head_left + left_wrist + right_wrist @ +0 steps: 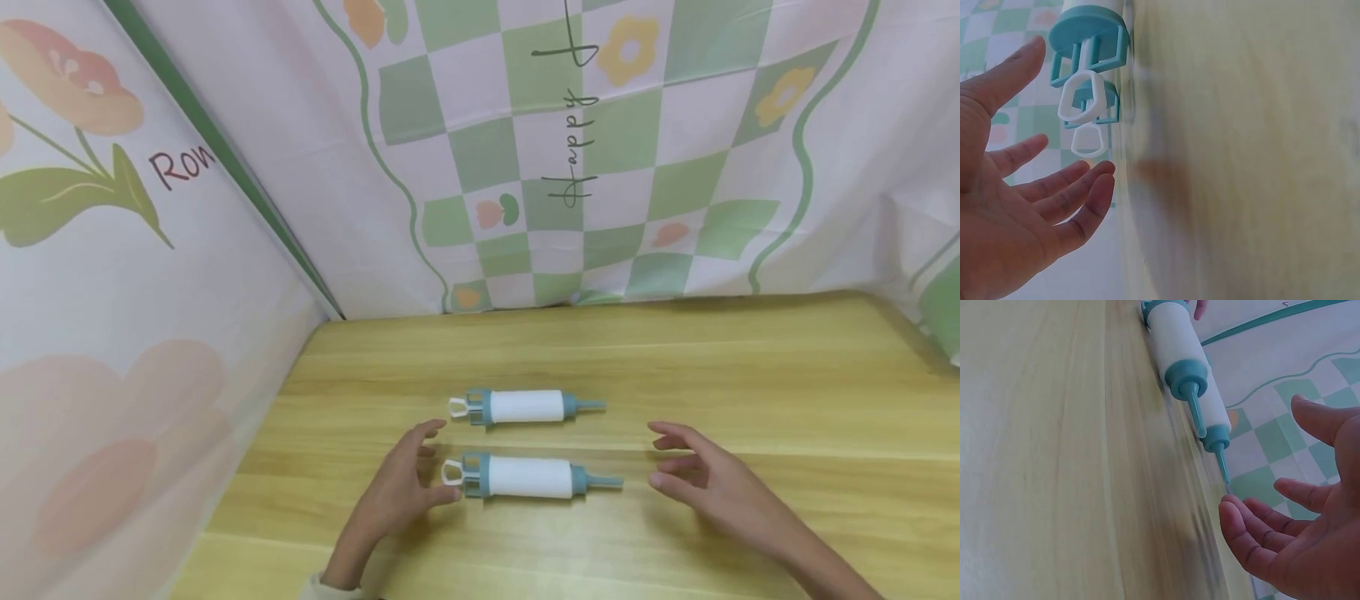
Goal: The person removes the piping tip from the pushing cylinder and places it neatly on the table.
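Observation:
Two syringe-like tubes lie side by side on the table, each with a white barrel, teal end caps, a white loop handle on the left and a thin teal nozzle on the right. The far tube is slightly behind the near tube. My left hand hovers at the handle end, thumb close to the near tube's white loop, fingers loosely bent and holding nothing. Off the nozzle end, my right hand is held with fingers spread and relaxed, apart from the near tube's nozzle.
The wooden table extends around both tubes. A checkered, flower-printed cloth hangs along its back edge. Another printed cloth forms a wall on the left, and folded cloth hangs at the right.

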`<action>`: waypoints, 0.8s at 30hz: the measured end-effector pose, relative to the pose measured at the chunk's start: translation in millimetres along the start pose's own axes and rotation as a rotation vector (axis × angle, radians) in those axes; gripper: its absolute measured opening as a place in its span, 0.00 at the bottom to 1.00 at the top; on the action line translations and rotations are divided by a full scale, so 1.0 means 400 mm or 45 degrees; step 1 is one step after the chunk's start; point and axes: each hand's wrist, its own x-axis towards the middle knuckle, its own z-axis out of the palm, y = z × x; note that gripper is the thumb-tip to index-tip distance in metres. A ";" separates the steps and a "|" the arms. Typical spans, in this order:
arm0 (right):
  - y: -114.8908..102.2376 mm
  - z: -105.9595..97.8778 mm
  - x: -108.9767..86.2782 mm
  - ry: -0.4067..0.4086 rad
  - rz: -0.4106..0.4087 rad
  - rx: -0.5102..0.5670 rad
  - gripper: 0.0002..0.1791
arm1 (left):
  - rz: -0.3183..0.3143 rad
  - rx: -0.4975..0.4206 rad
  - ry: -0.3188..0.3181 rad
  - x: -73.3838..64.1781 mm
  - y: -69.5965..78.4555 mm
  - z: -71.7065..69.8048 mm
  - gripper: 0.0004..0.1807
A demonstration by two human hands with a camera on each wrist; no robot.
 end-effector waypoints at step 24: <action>-0.005 0.053 -0.002 -0.081 0.036 0.144 0.33 | 0.057 -0.017 -0.026 0.006 -0.009 0.023 0.49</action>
